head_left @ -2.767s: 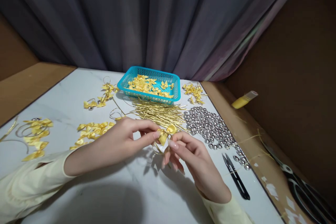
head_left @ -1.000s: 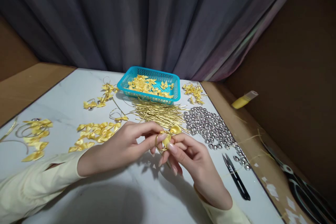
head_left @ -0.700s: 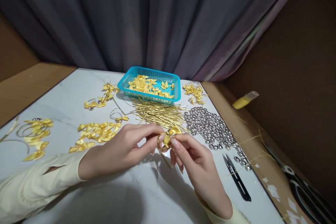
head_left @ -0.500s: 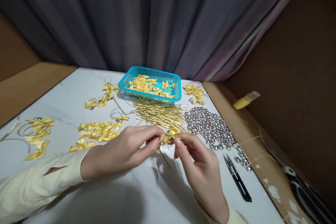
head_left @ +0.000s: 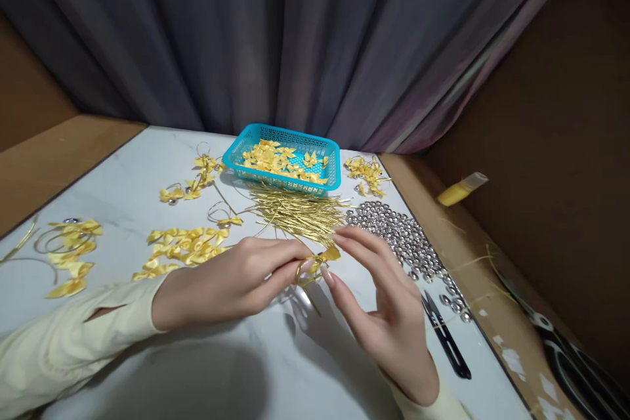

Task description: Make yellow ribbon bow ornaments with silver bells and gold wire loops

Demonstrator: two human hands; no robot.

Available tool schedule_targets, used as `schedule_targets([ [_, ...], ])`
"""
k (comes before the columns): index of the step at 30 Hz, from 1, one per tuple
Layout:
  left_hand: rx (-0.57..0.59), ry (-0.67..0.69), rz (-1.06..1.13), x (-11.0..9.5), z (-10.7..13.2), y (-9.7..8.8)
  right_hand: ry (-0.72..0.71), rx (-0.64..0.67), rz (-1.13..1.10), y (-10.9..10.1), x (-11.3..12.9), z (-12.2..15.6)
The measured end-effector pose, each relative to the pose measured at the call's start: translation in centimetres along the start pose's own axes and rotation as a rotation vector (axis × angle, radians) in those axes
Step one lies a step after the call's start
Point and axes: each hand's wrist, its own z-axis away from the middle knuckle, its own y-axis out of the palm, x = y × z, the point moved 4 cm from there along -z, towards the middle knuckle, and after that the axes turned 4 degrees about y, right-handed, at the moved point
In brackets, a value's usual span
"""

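Note:
Between thumb and fingers, my left hand [head_left: 241, 275] pinches a yellow ribbon bow [head_left: 331, 254] with gold wire looped around it. A loose end of the wire hangs below. My right hand [head_left: 378, 305] is at the bow's right side, its thumb and fingers spread apart around it; the thumb tip is close to the wire, and I cannot tell whether it touches. Just beyond my hands lies a heap of gold wire ties [head_left: 300, 213]. Silver bells or beads [head_left: 394, 236] are spread to the right. Several yellow bows [head_left: 189, 246] lie beyond my left forearm.
A blue plastic basket [head_left: 335, 174] holding yellow bows stands at the back. Black thread snips [head_left: 447, 338] lie on the right, with large scissors [head_left: 566, 354] past the table edge. Bows with wire rings [head_left: 73, 236] lie far left, and more wired bows [head_left: 367, 174] back right.
My right hand has let go of the bow and wire; its fingers have opened and moved slightly up and right. My left hand keeps its pinch in nearly the same place.

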Motion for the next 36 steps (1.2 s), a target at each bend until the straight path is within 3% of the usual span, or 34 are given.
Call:
schedule_targets([
  [5, 0.042, 0.011, 0.028, -0.02, -0.17, -0.10, -0.011, 0.048, -0.068, 0.10, 0.00, -0.14],
  [15, 0.137, -0.146, 0.126, 0.40, -0.26, -0.05, 0.027, 0.025, -0.037, -0.10, -0.10, 0.05],
  [23, 0.161, -0.189, 0.175, 0.60, -0.34, 0.01, 0.055, 0.058, -0.058, -0.01, -0.22, 0.03],
  [29, 0.166, -0.180, 0.263, 0.62, -0.42, -0.03, 0.026, 0.147, -0.141, -0.03, -0.36, -0.04],
  [36, 0.218, -0.156, 0.271, 0.63, -0.38, 0.11, 0.080, 0.151, -0.214, -0.05, -0.27, -0.27],
])
